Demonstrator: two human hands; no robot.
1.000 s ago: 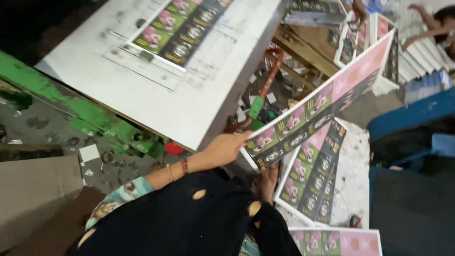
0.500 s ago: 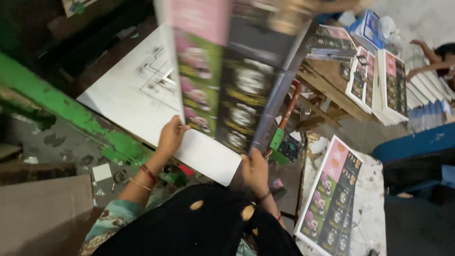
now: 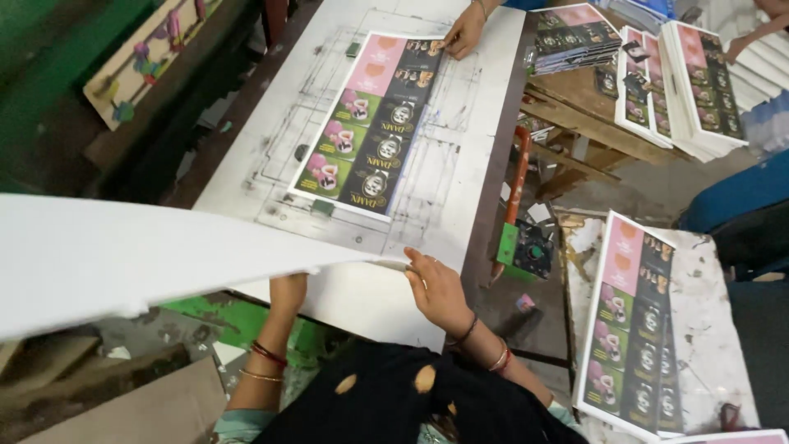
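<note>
Head view. No containers in sight; instead, stacks: a pile of printed sheets [image 3: 637, 329] on a small stained table [image 3: 715, 329] at near right, more printed stacks [image 3: 694, 82] on a wooden stand [image 3: 592, 123] at far right.

Held across the near left: a large white sheet [image 3: 140, 259], blank side up, curving from the left border to a tip at centre, its lower edge ragged near the middle. Right hand [image 3: 440, 288] pinching the sheet's tip, fingers clamped together on it. Left hand [image 3: 288, 292] up under the sheet's lower edge, fingers hidden behind it, so cannot tell whether closed or apart. Bangles on both wrists.

On the white worktop [image 3: 485, 131] beyond, one printed sheet [image 3: 370, 123] lying flat inside pencilled guide lines, pink, green and black panels. Another person's hand [image 3: 462, 34] touching its far corner.

Bare white worktop around the flat sheet on all sides, widest at the near edge. Narrow gap between worktop and small table, partly taken up by an orange bar [image 3: 518, 177] and a green device [image 3: 526, 247].
</note>
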